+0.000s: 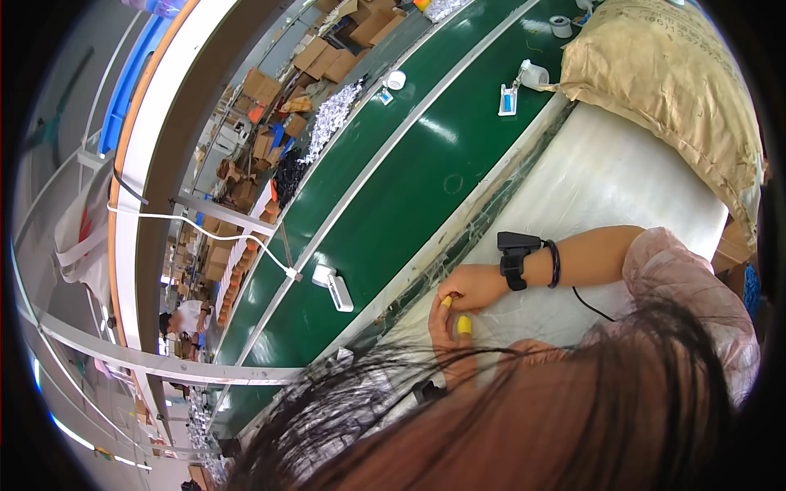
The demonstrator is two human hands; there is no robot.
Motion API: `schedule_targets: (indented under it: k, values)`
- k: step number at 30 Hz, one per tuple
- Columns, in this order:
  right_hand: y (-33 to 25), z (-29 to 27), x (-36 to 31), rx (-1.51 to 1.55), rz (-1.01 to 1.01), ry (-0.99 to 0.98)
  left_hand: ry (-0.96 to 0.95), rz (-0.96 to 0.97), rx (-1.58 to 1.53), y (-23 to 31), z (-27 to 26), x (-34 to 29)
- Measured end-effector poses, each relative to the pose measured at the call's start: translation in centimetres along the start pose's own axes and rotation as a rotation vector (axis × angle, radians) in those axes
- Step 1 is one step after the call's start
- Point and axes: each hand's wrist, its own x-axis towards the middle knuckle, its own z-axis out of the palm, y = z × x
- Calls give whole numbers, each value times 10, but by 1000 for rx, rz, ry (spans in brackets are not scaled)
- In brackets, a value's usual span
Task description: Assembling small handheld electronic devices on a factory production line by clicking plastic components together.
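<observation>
My left hand (455, 342) reaches up above the plastic-covered table, with yellow finger cots (464, 325) on two of its fingertips. These two fingers are apart and I see nothing held between them. Right by them, my right hand (476, 284) is curled closed, its fingertips meeting the tip of one covered left finger. What my right fingers pinch, if anything, is too small to make out. A black device on a strap (514, 260) and a dark cord circle my right wrist. Dark hair strands cover part of my left arm.
A green conveyor belt (393, 204) with a metal divider runs alongside the plastic-covered table (630, 172). White devices (334, 288) lie on the belt, others with white rolls farther up. A large tan sack (655, 82) rests at the far right. Cardboard boxes (315, 57) are stacked beyond.
</observation>
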Motion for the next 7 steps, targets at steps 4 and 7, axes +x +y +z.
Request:
schedule_targets:
  k: [4, 7]
  values:
    - [-3, 1, -1, 53, 9, 4, -15, -25, 6, 13, 2, -3]
    - [2, 2, 2, 18, 20, -15, -83, -36, -25, -2, -8, -4]
